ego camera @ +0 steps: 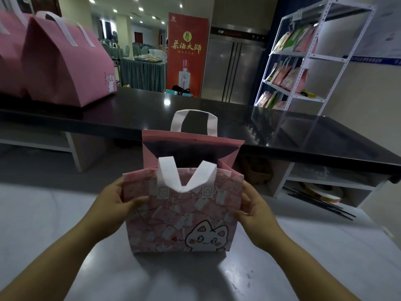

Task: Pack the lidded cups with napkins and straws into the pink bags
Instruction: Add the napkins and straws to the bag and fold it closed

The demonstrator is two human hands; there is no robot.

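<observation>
A pink bag (173, 218) with a white cat drawing and white handles stands upright on the grey worktop (54, 224) in front of me, its mouth spread apart and its inside dark. My left hand (112, 205) grips the bag's left edge near the top. My right hand (256, 211) grips its right edge. The near handle flops forward over the front panel. No cup, napkin or straw is in view.
Two closed pink bags (67, 61) stand on the black counter (217, 118) at the far left. A white metal rack (303, 61) with packaged goods rises at the right. Shelves sit under the counter; a red banner (186, 53) stands behind.
</observation>
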